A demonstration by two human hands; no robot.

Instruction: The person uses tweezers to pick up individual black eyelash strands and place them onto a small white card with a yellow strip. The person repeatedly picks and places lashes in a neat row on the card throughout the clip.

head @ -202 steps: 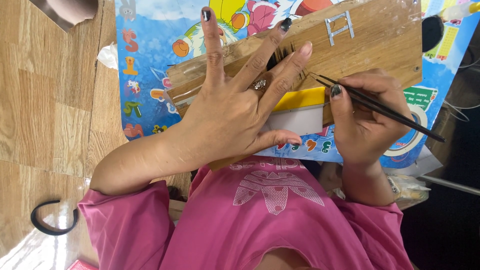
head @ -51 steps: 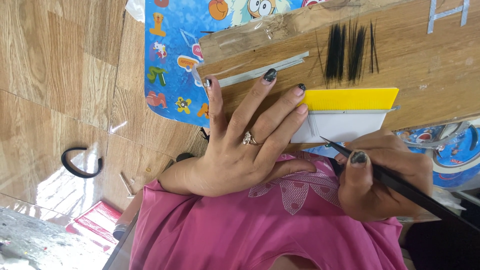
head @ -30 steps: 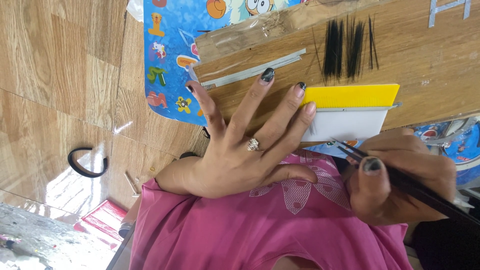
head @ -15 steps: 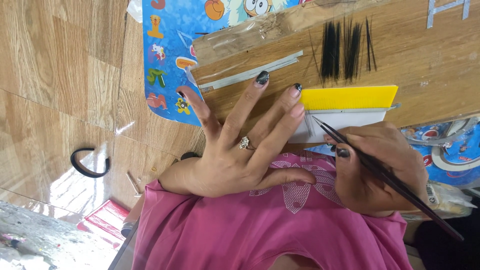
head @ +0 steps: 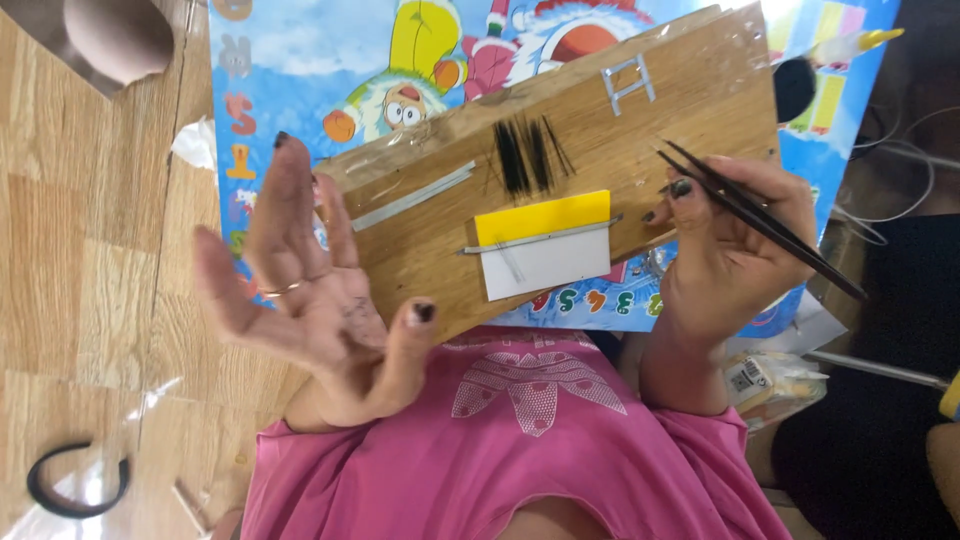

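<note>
Left hand [head: 310, 290] is lifted off the wooden board [head: 560, 190], palm turned up toward the camera, fingers spread wide and a little blurred, holding nothing. A ring sits on one finger and there are dark marks on the palm. It hangs over the board's left end and the wood floor [head: 90, 260].

Right hand [head: 730, 250] is closed around black tweezers [head: 760, 220], tips pointing up-left over the board's right part, rear end sticking out to the lower right. Cannot tell if the tips hold anything.

On the board: a clump of thin black fibres [head: 525, 155] near the middle, and just below it a yellow-and-white card [head: 545, 245] with a thin metal strip [head: 540, 238] across it. The board lies on a colourful cartoon mat [head: 330, 60]. A black band [head: 75, 485] lies on the floor, bottom left.
</note>
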